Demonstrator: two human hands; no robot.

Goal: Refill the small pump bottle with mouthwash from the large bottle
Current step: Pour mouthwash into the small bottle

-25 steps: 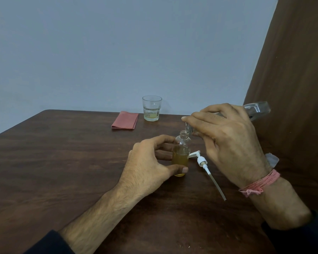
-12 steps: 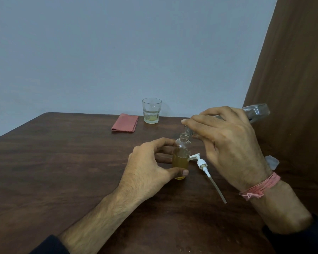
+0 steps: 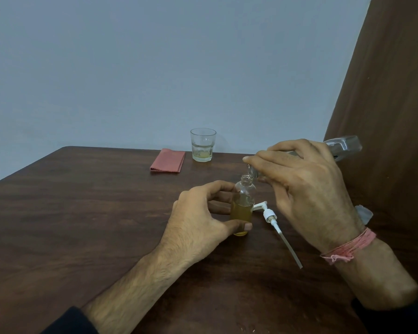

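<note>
1. Pour position: your right hand [image 3: 307, 189] grips the large bottle [image 3: 343, 147] tipped almost flat, base pointing far right, mouth just above the open neck of the small pump bottle [image 3: 243, 204]. Over the last second this pose has hardly shifted; the big bottle sits perhaps slightly flatter.
2. Support: your left hand [image 3: 203, 220] holds the small bottle upright on the table [image 3: 82, 213], thumb across its near side low down, fingers curled round the far side. That grip is unchanged.
3. Fill level: amber liquid reaches roughly the middle of the small bottle, shoulder and neck showing clear (no rise I can confirm against the earlier frames, and no stream is visible at the neck).
4. Meaning for the task: the refill appears to be mid-pour and only partly done. The visible end of the large bottle looks clear, so little may remain in it; you may need a steeper tip.
5. Risk: the two mouths are close but narrow, so any wobble would likely spill down the glass.
6. Outstanding item: the pump head [image 3: 270, 216] lies on the table just right of the small bottle, its tube pointing toward you, not yet refitted.
7. Surroundings: a glass tumbler [image 3: 202, 145] and a folded red cloth [image 3: 168, 161] sit well apart at the far side.
</note>
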